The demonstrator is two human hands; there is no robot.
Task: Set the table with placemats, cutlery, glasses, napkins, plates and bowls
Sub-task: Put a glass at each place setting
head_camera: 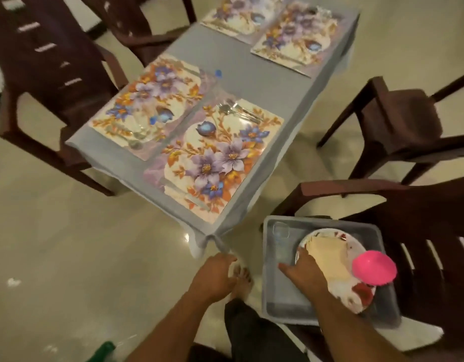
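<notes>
Several flowered placemats lie on the grey-clothed table [241, 74]. The nearest placemat [215, 160] carries cutlery [238, 111] at its far end. The left placemat [147, 105] holds a clear glass and cutlery. A grey tray [278, 301] rests on a brown chair at the lower right. In it lie a clear glass [280, 231], a white plate with red flowers [356, 296], cream napkins [327, 254] and a pink bowl [374, 267]. My right hand [304, 270] rests on the plate's left edge with fingers spread. My left hand [215, 275] hangs below the table's corner, holding nothing.
Brown plastic chairs stand around the table: one at the far left [43, 74], one at the right [398, 121], one under the tray [429, 231]. The floor is pale tile. My bare foot [241, 278] is beside the tray's chair. A green object [103, 348] lies at the bottom edge.
</notes>
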